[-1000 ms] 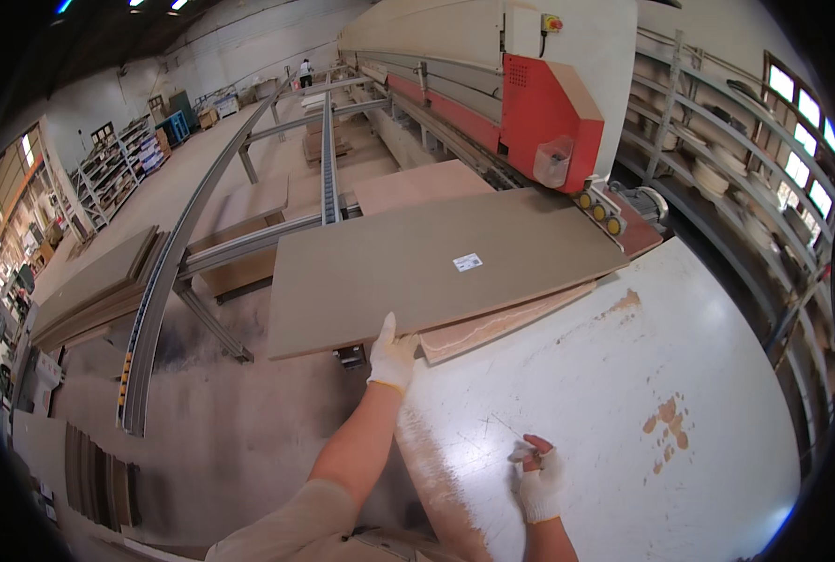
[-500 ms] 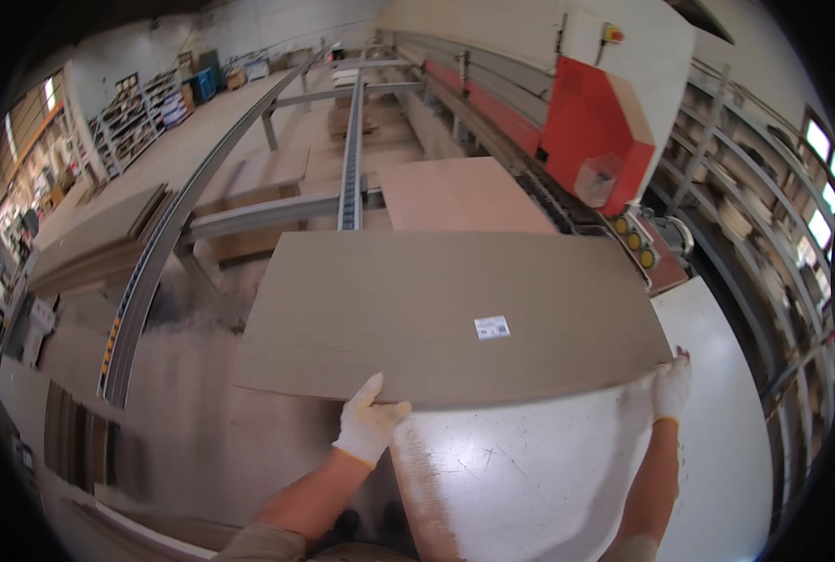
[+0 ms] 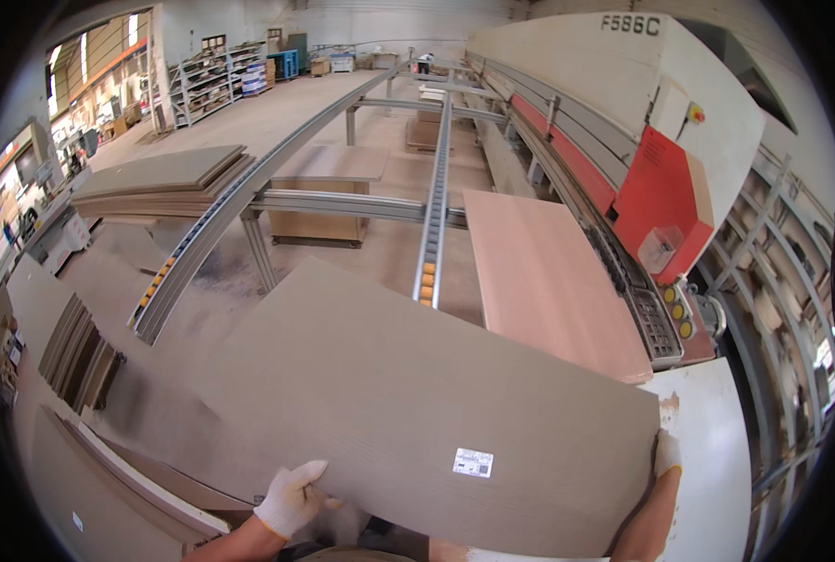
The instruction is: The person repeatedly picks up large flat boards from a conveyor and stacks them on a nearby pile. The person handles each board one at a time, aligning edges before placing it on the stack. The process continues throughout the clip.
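Observation:
A large grey-brown wooden panel (image 3: 389,375) with a white sticker label (image 3: 473,462) on its face lies slantwise before me, its left end out over the floor. My left hand (image 3: 291,496), in a white glove, holds the near edge with the thumb over the top; its other fingers are partly hidden beneath. At the right end, my gloved right hand (image 3: 668,454) grips the short edge, fingers partly hidden. The panel covers much of a white worktable (image 3: 703,450). Beyond it a pinkish-brown board (image 3: 553,276) lies beside the machine's feed track.
A large red and white machine (image 3: 666,197) stands at the right, with metal shelves behind. Two roller rails (image 3: 433,225) run away from me, joined by crossbeams. Stacked panels lie on the left (image 3: 160,178) and near left (image 3: 75,356); another label-bearing panel (image 3: 89,487) is at lower left.
The panel has come toward me and turned, uncovering more of the pinkish-brown board. Both hands have moved with it, still holding. The view has also shifted leftward.

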### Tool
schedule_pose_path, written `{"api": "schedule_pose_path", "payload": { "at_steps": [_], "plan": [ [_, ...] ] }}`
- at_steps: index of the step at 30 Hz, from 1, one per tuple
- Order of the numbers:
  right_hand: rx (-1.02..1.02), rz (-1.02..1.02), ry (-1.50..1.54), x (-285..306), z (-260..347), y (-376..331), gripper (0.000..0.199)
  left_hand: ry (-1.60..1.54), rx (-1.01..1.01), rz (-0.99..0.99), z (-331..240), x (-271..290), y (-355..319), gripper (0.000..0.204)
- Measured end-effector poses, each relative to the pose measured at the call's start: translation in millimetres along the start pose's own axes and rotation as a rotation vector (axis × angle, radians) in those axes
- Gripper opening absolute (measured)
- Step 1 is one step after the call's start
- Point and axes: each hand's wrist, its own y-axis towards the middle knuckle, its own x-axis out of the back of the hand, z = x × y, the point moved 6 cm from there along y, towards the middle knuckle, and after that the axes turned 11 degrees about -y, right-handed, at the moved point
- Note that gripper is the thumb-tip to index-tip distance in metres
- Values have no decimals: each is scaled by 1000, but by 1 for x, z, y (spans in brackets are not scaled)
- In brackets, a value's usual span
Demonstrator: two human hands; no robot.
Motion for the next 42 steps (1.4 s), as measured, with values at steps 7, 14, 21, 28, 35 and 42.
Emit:
{"api": "schedule_pose_path", "payload": {
  "at_steps": [7,14,21,28,35,42],
  "plan": [
    [216,63,213,-11,129,-78,61,-95,-345,-43,-51,79,-114,32],
    [426,409,659,-91,263,-133,53,-228,-584,-149,-70,213,-235,63],
    [731,670,441,-93,394,-263,54,-658,-775,-386,-11,282,-379,57],
    [629,759,556,-173,419,-346,41,-896,-994,-501,8,393,-399,38],
    [639,685,690,-178,399,-459,32,-1016,-1078,-612,-9,457,-386,38],
    [662,1008,729,-192,406,-618,15,-911,-1156,-690,-43,494,-382,48]
  ]
}}
